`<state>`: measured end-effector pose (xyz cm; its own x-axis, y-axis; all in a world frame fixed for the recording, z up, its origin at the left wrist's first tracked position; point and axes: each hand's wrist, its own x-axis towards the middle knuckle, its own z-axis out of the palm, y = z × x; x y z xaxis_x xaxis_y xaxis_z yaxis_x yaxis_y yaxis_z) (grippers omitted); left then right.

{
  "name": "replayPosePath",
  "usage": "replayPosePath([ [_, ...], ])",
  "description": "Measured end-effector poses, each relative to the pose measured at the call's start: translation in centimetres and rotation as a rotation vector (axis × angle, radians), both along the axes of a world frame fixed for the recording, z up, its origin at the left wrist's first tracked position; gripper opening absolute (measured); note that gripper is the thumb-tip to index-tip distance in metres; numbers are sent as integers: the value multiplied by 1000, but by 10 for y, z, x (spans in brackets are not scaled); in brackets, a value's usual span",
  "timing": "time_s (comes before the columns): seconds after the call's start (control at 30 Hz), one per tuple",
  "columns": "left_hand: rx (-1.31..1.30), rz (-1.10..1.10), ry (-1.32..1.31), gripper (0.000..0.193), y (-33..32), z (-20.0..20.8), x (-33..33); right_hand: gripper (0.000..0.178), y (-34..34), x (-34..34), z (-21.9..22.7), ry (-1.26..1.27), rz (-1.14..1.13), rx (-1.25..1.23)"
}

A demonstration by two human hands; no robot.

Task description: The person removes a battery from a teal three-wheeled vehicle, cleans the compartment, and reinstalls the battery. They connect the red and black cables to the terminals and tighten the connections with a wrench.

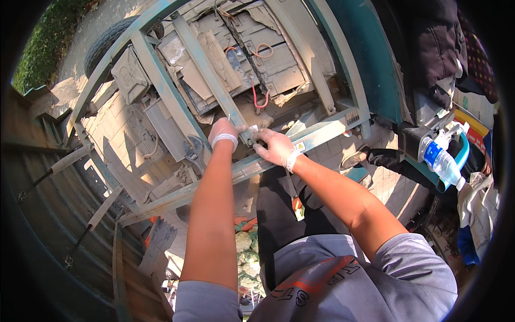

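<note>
Both my hands wear thin, whitish see-through gloves and meet at a joint of a worn blue-green metal frame (201, 67). My left hand (222, 130) is closed, its thumb pointing toward the right hand. A thin, pale rod-like piece stands up beside its fingers; what the hand grips is hidden. My right hand (277, 148) has its fingers curled in at the frame bar, around something too small to make out. Between the two hands shows a small white piece (254, 129). Just beyond, a red cable (259, 102) loops over dusty batteries (281, 75).
A tyre (110, 43) lies beyond the frame at the far left. Ribbed metal panels (37, 214) rise on the left. At right are a plastic water bottle (441, 161) and dark clothing (437, 48). Cauliflowers (247, 257) lie below my arms; another person's shoe (354, 158) shows underneath.
</note>
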<state>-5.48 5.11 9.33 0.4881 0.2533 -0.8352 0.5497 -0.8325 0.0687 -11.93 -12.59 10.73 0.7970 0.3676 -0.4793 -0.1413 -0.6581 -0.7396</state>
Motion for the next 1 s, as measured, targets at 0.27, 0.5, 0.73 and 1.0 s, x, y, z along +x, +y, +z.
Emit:
replayPosePath([
  [0.27,-119,313,-369,43,15,35,-65,36,-84,-38,58,266,-217,146],
  [0.5,251,378,-465,63,56,79,-149,48,-162,-111,67,431,-407,77],
  [0.73,454,306,-238,76,61,49,-139,63,-224,-172,86,626,-268,-17],
  [1.0,16,546,-257,41,96,20,-141,50,-295,-223,104,744,-551,-13],
])
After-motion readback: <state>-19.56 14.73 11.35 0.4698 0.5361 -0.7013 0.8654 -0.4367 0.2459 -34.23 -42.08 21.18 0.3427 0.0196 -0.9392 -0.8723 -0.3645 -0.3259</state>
